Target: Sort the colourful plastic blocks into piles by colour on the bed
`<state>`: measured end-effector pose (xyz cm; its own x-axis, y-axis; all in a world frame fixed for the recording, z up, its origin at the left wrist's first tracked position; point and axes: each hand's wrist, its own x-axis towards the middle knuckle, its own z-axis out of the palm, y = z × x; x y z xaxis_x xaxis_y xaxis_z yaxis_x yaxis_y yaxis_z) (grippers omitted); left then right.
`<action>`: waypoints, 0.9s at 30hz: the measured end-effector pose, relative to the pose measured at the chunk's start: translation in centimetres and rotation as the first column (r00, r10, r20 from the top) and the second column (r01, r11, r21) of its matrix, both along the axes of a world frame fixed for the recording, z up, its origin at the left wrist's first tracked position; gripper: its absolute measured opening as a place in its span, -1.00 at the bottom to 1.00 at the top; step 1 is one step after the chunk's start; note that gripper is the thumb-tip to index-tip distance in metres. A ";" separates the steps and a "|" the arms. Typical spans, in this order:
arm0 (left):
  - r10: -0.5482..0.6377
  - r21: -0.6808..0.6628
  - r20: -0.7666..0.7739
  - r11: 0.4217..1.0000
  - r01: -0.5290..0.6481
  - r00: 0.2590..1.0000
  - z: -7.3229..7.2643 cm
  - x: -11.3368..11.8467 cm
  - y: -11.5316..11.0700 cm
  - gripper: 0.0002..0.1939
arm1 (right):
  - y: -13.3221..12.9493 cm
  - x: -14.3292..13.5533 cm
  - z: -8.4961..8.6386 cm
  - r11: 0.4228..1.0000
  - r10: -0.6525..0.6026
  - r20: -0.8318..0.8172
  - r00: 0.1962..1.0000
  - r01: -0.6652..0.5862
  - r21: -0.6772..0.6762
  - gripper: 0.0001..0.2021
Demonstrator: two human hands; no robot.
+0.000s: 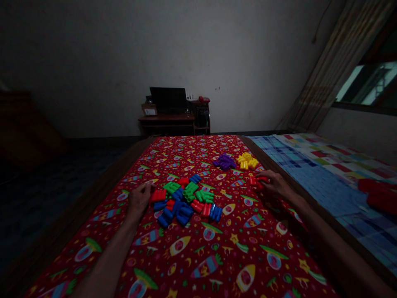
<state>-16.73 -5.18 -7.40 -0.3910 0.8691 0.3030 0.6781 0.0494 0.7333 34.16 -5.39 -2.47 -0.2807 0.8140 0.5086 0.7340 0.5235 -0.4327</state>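
Observation:
A mixed pile of plastic toy blocks, green ones (190, 190), blue ones (182, 213) and red ones, lies mid-table. At the pile's left edge my left hand (139, 198) has its thumb and fingers closed on a red block (159, 195). Farther right, my right hand (275, 184) pinches another red block (263, 180), low over the cloth. Another red piece (252, 181) shows just left of those fingertips. Beyond my right hand sit a heap of purple blocks (225, 162) and a heap of yellow blocks (247, 160), side by side.
A red cloth (198, 256) with a rocket pattern covers the long table. To the right is a bed with a blue checked sheet (297, 178). By the far wall stands a desk (167, 118) with a monitor (169, 98) and a red telephone (204, 99).

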 end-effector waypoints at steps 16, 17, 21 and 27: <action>-0.030 0.031 0.057 0.999 0.028 0.998 0.0 0.1 -0.1 -0.57 | 7.5 -27.0 -0.2 0.805 0.588 0.274 0.761 -0.515 -0.294 -0.64; -0.027 0.031 0.059 0.999 0.025 0.998 0.0 0.1 -0.1 -0.57 | 7.7 -27.4 -0.4 0.810 0.581 0.297 0.758 -0.504 -0.300 -0.68; -0.026 0.016 0.056 1.000 0.025 0.998 0.1 0.2 -0.3 -0.57 | 6.7 -25.2 -0.3 0.872 0.489 0.222 0.844 -0.470 -0.136 -0.80; -0.023 0.002 0.026 1.000 0.023 0.999 0.3 0.2 -0.2 -0.59 | 3.5 -14.2 1.3 0.977 0.210 -0.049 0.977 -0.207 0.048 -0.73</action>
<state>-16.54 -5.41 -7.13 -0.3787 0.8774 0.2945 0.6594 0.0325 0.7511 19.96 -1.85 -1.19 -0.4138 0.7179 0.5598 0.5833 0.6812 -0.4424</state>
